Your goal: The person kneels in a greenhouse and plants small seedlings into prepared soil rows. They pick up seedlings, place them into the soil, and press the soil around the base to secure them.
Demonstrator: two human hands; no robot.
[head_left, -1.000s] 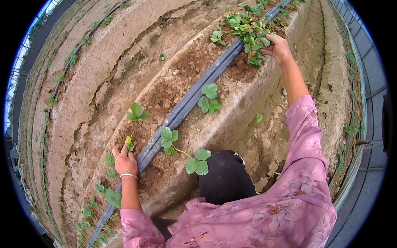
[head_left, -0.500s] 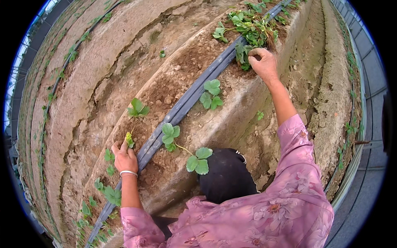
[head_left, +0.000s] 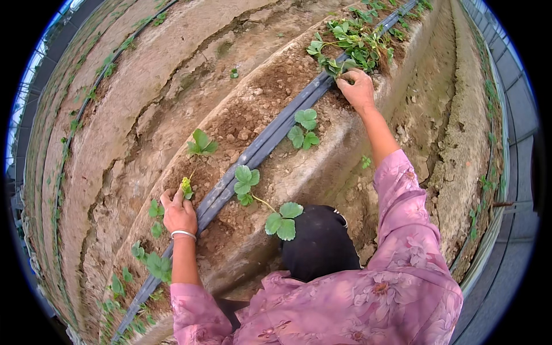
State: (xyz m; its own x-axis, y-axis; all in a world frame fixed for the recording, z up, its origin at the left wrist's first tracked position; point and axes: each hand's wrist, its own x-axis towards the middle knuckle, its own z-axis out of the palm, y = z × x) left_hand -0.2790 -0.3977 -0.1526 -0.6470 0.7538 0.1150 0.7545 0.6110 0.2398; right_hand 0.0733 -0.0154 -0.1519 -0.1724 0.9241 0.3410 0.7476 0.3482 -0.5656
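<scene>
Low over the soil, my left hand (head_left: 180, 214) is closed around a small strawberry seedling, with a yellow-green leaf (head_left: 187, 187) poking out past the fingertips. Its roots are hidden. My right hand (head_left: 356, 91) reaches to the far end of the bed, thumb and fingers pinched on a strawberry seedling (head_left: 336, 67) at the edge of a heap of loose strawberry seedlings (head_left: 359, 46). Between the hands, strawberry plants grow on both sides of the dark drip tape (head_left: 247, 156): one plant (head_left: 303, 129) on the right, another (head_left: 201, 143) on the left.
A strawberry plant (head_left: 245, 181) sends a runner towards my dark-clad knee (head_left: 319, 236). The raised bed drops to a furrow (head_left: 425, 109) on the right. More plants (head_left: 155, 264) stand below my left hand. Another planted row (head_left: 86, 103) runs at far left.
My right hand has moved a little left and lower beside the heap, with the seedling's leaves turned against the tape. My left hand stays at the same spot; the whole view has shifted slightly.
</scene>
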